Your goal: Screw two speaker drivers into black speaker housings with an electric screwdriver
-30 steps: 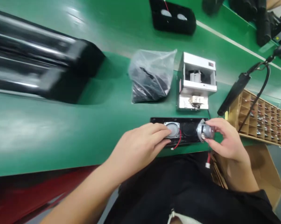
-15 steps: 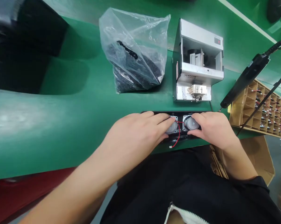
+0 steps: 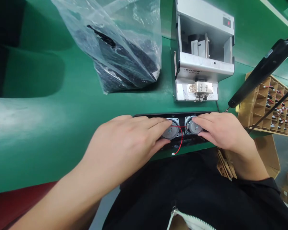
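Observation:
Two round grey speakers with square metal frames sit side by side in a long black housing at the table's front edge. My left hand grips the left speaker, with fingers over its far side and the thumb at its near side. Around the right speaker my right hand is closed, fingers on top and thumb below. A red wire runs between the speakers and hangs toward me, ending in a small white connector. My hands hide both ends of the housing in part.
Behind the housing stands a silver machine with a red display. Left of it lies a clear plastic bag of dark parts. A black electric screwdriver slants in from the right, by a divided cardboard box of wired parts.
The view has moved closer and shifted a little. Both hands stay on the speakers; the left hand sits slightly further left on its speaker, showing more of its frame.

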Demonstrator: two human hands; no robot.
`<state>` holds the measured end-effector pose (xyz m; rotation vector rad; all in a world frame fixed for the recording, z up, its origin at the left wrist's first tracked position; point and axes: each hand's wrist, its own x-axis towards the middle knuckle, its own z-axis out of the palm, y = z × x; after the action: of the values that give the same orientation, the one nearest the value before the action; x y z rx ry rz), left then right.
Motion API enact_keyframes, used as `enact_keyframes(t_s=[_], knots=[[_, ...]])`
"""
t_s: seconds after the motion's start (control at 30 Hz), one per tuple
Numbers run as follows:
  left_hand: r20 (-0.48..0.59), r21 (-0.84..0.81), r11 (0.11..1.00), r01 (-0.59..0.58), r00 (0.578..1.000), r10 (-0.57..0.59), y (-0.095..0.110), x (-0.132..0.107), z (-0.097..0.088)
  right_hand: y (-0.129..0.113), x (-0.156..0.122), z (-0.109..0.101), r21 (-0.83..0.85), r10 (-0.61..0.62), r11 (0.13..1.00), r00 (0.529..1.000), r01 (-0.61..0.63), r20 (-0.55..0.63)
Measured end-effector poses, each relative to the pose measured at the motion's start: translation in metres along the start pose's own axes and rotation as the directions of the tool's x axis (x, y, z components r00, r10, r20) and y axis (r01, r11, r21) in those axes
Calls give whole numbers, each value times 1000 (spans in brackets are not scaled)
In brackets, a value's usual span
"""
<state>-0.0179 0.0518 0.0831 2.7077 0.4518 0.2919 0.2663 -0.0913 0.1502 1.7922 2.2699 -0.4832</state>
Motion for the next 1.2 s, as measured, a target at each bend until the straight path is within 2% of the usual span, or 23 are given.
enact_keyframes(t_s=[0.1,0.27,0.47,0.67,0.87,1.0,1.2], knots=[[-46,-27,999,19,999,-20,0,-2,1,-1,0,1,-1,-5,1000,1000,5,1],[-44,-55,998,23,999,-26,0,-5,2,-5,2,-1,-17,15,1000,999,-15,30],[-82,29,999,-36,996,39,2,-4,1,-5,5,-4,-24,-6,1000,999,7,42],[-38,15,999,50,998,-49,4,-8,5,-5,7,-6,5,4,1000,998,-4,62],[-71,4,998,63,996,-62,5,-11,7,-9,2,3,12,33,999,999,-33,-1],[-2,13,1000,18,1000,-18,4,-12,4,-8,0,7,36,38,999,999,-37,-10],[-12,9,995,98,995,-98,7,-16,7,-8,2,4,39,27,999,999,-27,-16]])
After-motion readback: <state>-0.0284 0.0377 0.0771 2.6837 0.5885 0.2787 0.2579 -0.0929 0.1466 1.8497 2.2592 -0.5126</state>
